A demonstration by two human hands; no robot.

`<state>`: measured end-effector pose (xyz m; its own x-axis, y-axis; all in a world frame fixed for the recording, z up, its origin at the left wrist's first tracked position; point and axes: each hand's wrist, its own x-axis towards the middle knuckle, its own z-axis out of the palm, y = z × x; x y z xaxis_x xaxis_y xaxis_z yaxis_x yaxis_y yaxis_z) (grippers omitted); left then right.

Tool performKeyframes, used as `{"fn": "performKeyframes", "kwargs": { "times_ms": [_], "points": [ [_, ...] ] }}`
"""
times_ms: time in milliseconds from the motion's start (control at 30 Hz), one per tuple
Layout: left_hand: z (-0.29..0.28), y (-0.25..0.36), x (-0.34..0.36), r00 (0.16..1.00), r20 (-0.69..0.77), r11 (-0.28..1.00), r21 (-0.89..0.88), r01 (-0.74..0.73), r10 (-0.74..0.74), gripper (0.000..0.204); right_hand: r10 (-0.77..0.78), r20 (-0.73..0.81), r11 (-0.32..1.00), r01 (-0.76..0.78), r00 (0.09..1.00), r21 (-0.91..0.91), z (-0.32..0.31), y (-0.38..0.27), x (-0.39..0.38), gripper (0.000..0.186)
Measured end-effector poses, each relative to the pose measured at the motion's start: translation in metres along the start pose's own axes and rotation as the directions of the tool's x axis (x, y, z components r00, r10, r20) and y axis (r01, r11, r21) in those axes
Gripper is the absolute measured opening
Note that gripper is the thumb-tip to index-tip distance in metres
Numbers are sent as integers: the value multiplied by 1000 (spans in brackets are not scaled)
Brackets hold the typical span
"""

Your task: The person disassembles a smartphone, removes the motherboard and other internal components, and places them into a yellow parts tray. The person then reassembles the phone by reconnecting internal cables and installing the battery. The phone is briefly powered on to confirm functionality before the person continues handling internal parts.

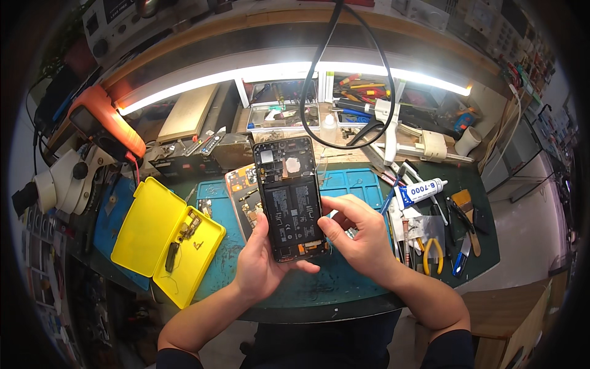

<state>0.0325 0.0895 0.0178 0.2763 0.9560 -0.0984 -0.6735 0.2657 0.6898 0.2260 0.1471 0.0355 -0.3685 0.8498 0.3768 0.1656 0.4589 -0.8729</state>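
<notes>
Above the blue mat point(224, 267), in front of the body, holding a phone point(291, 198) nearly upright, a little tilted, with the open inside turned toward the eyes. With left hand point(255, 265), clamped around the lower left side of the phone, thumb on the edge. With right hand point(362, 237), thumb and index close to each other at the right edge; cannot tell if closed on this edge or only resting there.

Could perhaps let the phone slip onto the mat, because of a loose left grip or a too hard pull from the right. Could also damage the battery point(295, 215), by pressing or bending, and tear the small orange ribbon point(311, 247) near the bottom, by a careless fingertip. Could lose the tiny parts point(173, 255) in the yellow box point(144, 227), lid open, by a knock.

About writing: on the battery, fine pale print and small marks, too small to read in full; on the white and blue tube point(421, 192), big letters, easy to read; on the pale instrument point(114, 27) at upper left, a short printed label, readable only in part
</notes>
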Motion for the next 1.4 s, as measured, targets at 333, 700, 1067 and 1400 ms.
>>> {"fn": "performKeyframes", "kwargs": {
  "times_ms": [333, 700, 1067, 1400],
  "points": [
    [0, 0, -1, 1000, -5, 1000, 13, -6, 6, 62, 1, 0, 1000, -1, 1000, -2, 0, 0, 0, 29],
    [-1, 0, -1, 1000, 8, 1000, 26, -11, 11, 61, -8, -5, 1000, 8, 1000, -1, -1, 0, 0, 31],
    [0, 1, -1, 1000, -5, 999, 51, -9, 9, 62, -19, -15, 1000, 19, 1000, 2, 0, 1, 1, 29],
    [-2, 0, 1, 999, 38, 1000, 4, -9, 9, 64, -36, -15, 999, 36, 999, -20, 0, 1, 1, 29]
  ]
}}
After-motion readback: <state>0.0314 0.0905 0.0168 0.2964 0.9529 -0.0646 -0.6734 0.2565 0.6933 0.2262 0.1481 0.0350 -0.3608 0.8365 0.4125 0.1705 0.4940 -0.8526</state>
